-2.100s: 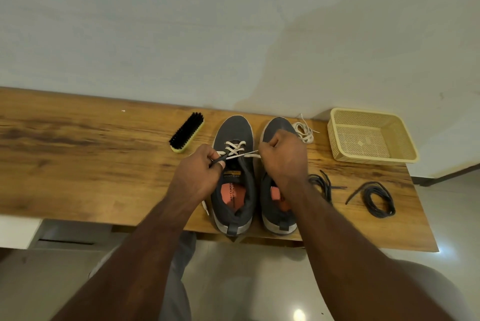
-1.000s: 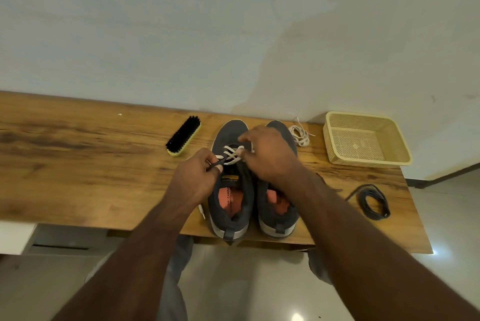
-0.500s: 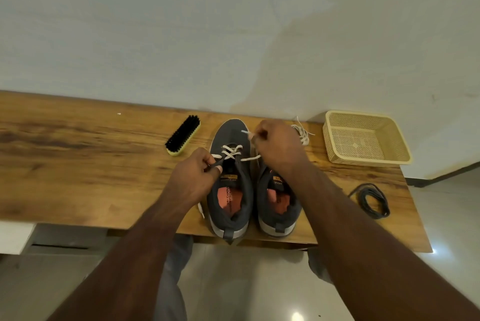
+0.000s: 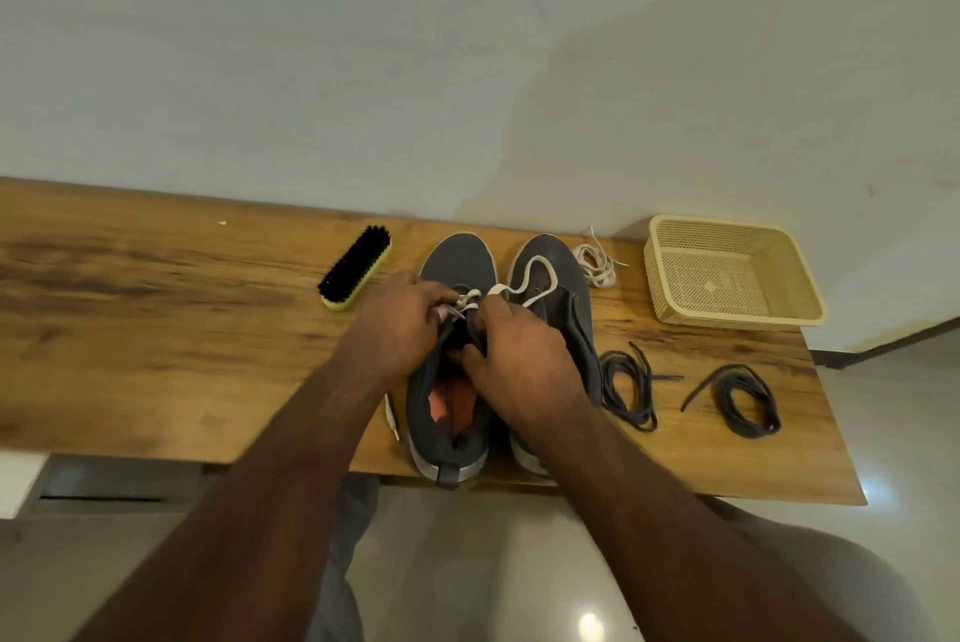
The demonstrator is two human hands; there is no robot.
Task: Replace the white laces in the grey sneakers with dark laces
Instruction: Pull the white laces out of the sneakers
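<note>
head view
left sneaker (image 4: 451, 381): lies on the wooden surface (image 4: 156, 340), heel at the near edge, toe toward the wall; its long axis runs straight away from the person.
white lace (image 4: 530, 282): only the rows nearest the toe look threaded; a freed length loops rightward over the toe of the right sneaker (image 4: 563, 288).
left hand (image 4: 395, 329): fingers curled at the left side of the lacing; the grip looks like a pinch on the lace, though the fingertips are partly hidden.
right hand (image 4: 519, 366): fingers curled down on the right side of the lacing, grip narrow; cannot tell whether it holds lace or tongue.
key relation: the threaded rows lie just beyond both grips, toward the toe, so the next pull likely runs across the shoe's long axis; both hands equally near.
dark laces (image 4: 628, 392): two coils, well to the right, nearer the right hand, not yet touched.
removed lace (image 4: 595, 267): bundled beside the right sneaker's toe.
</note>
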